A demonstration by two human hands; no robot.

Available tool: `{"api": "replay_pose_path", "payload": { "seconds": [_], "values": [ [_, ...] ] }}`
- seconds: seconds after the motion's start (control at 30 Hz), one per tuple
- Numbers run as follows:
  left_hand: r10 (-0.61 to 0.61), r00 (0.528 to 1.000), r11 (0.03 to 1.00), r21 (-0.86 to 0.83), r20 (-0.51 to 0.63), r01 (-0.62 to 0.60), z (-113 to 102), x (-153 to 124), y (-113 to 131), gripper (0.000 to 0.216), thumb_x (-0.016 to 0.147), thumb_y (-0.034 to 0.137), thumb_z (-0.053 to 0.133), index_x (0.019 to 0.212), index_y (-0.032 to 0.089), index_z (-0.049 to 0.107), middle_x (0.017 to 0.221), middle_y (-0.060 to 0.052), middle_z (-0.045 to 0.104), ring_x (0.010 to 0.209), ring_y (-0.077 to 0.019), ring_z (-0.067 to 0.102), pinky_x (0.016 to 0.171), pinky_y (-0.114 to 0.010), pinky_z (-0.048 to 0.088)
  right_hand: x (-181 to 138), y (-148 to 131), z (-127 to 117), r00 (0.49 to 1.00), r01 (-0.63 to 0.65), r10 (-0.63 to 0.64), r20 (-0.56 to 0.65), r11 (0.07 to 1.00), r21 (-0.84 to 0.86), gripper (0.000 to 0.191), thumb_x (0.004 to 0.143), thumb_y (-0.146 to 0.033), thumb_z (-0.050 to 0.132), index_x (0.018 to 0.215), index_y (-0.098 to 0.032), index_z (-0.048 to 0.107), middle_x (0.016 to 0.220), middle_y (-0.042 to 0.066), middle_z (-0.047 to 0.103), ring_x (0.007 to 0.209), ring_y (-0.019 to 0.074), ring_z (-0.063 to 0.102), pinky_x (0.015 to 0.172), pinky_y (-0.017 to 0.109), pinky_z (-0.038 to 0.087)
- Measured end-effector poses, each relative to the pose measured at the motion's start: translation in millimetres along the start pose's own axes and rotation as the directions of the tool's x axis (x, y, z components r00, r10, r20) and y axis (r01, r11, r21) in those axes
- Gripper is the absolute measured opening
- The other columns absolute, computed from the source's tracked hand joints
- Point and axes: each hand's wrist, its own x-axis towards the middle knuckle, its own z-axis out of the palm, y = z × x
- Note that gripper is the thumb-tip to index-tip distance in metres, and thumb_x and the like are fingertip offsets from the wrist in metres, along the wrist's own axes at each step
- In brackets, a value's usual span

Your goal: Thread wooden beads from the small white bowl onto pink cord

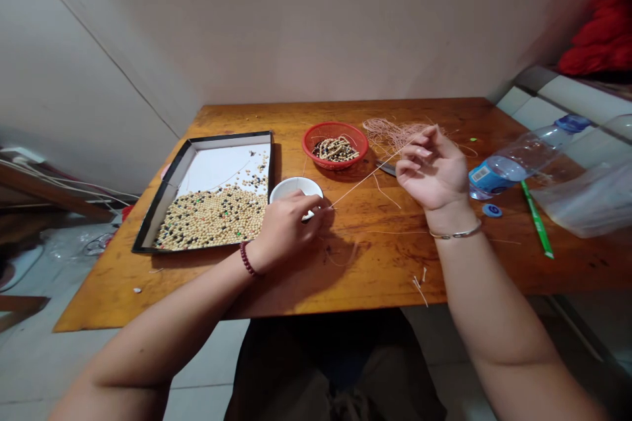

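Observation:
A thin pale string point(370, 175) runs taut on a slant between my two hands. My left hand point(291, 223) pinches its lower end, in front of a small white bowl point(281, 191) that it partly covers. Raised higher on the right, my right hand point(434, 168) pinches the upper end between thumb and finger, palm turned up. Left of the bowl lies a black-edged tray point(217, 145) with many pale, black and a few coloured beads point(212, 220). A red basket point(309, 151) behind the hands holds strung beads point(336, 149).
A heap of pink string point(388, 135) lies behind my right hand, near a dark blade-like piece point(389, 168). To the right are a tilted plastic bottle point(523, 158), a blue cap point(492, 210), a green stick point(537, 220) and a clear plastic bag point(587, 200). String scraps point(419, 288) lie near the front edge.

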Motion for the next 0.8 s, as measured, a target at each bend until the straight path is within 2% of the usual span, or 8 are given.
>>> {"api": "replay_pose_path", "payload": {
  "seconds": [0.1,0.2,0.27,0.4,0.5,0.63,0.73,0.8],
  "values": [
    [-0.003,1.000,0.999,0.049,0.001,0.003,2.3,-1.0,-0.2,0.018,0.089,0.033,0.055,0.083,0.020,0.067,0.075,-0.003,0.064,0.068,-0.0140,0.056,0.061,-0.025,0.038,4.2,-0.1,-4.6,0.999,0.005,-0.008,0.045,0.998,0.064,0.029,0.090,-0.045,0.045,0.076,-0.029,0.064,0.080,0.001,0.061,0.066,0.0115,0.053,0.051,0.027,0.034],
    [0.023,0.999,0.988,0.150,0.033,-0.028,3.6,-2.2,-0.6,0.020,0.090,0.033,0.054,0.081,0.021,0.067,0.073,-0.003,0.066,0.072,-0.0152,0.057,0.061,-0.026,0.039,5.1,0.1,-1.9,0.997,-0.035,0.014,0.076,0.956,0.290,0.023,0.085,-0.041,0.052,0.069,-0.027,0.059,0.073,-0.001,0.057,0.060,0.0098,0.049,0.051,0.025,0.036],
    [0.082,0.992,0.968,0.228,0.091,-0.101,3.3,-2.8,0.5,0.024,0.092,0.033,0.051,0.079,0.020,0.066,0.071,-0.003,0.066,0.075,-0.0168,0.058,0.061,-0.027,0.039,3.6,-0.4,3.0,0.994,-0.079,0.044,0.101,0.925,0.372,0.022,0.083,-0.039,0.056,0.066,-0.024,0.055,0.070,-0.002,0.055,0.059,0.0091,0.048,0.052,0.024,0.037],
    [0.215,0.960,0.921,0.290,0.182,-0.261,1.1,-3.3,4.9,0.025,0.090,0.040,0.052,0.096,0.020,0.066,0.090,-0.006,0.069,0.083,-0.0202,0.058,0.070,-0.032,0.044,-3.5,0.0,16.6,0.978,-0.155,0.097,0.185,0.930,0.333,0.024,0.080,-0.039,0.059,0.065,-0.022,0.051,0.066,-0.003,0.050,0.054,0.0083,0.043,0.048,0.023,0.034],
    [0.232,0.967,0.928,0.274,0.109,-0.254,0.9,-3.4,5.8,0.031,0.089,0.041,0.055,0.110,0.019,0.061,0.102,-0.007,0.067,0.086,-0.0200,0.058,0.074,-0.033,0.046,-12.7,7.5,30.0,0.952,-0.190,0.114,0.284,0.947,0.257,0.021,0.079,-0.036,0.062,0.067,-0.020,0.054,0.063,-0.004,0.043,0.048,0.0063,0.031,0.044,0.023,0.025],
    [0.152,0.982,0.983,0.120,-0.108,-0.139,1.8,-2.6,2.7,0.031,0.087,0.037,0.060,0.111,0.017,0.058,0.095,-0.007,0.068,0.083,-0.0167,0.060,0.073,-0.029,0.048,-30.5,23.3,51.4,0.880,-0.158,0.122,0.460,0.987,0.041,0.018,0.081,-0.035,0.063,0.075,-0.018,0.063,0.055,-0.006,0.037,0.046,0.0063,0.025,0.043,0.024,0.017],
    [0.084,0.976,0.995,-0.031,-0.198,-0.092,2.8,-2.4,0.8,0.037,0.081,0.036,0.068,0.112,0.016,0.059,0.097,-0.007,0.068,0.078,-0.0143,0.060,0.069,-0.026,0.048,-43.0,29.2,65.4,0.788,-0.124,0.154,0.596,0.988,-0.091,0.021,0.081,-0.035,0.063,0.072,-0.015,0.064,0.055,-0.005,0.044,0.049,0.0061,0.032,0.046,0.023,0.023],
    [0.096,0.970,0.991,-0.066,-0.222,-0.113,4.1,-3.0,-0.3,0.030,0.080,0.033,0.070,0.105,0.018,0.063,0.089,-0.005,0.069,0.073,-0.0126,0.060,0.066,-0.024,0.048,-47.7,30.1,71.1,0.750,-0.118,0.167,0.639,0.986,-0.119,0.025,0.080,-0.036,0.064,0.068,-0.015,0.062,0.058,-0.004,0.050,0.051,0.0064,0.039,0.050,0.023,0.030]
  ]
}}
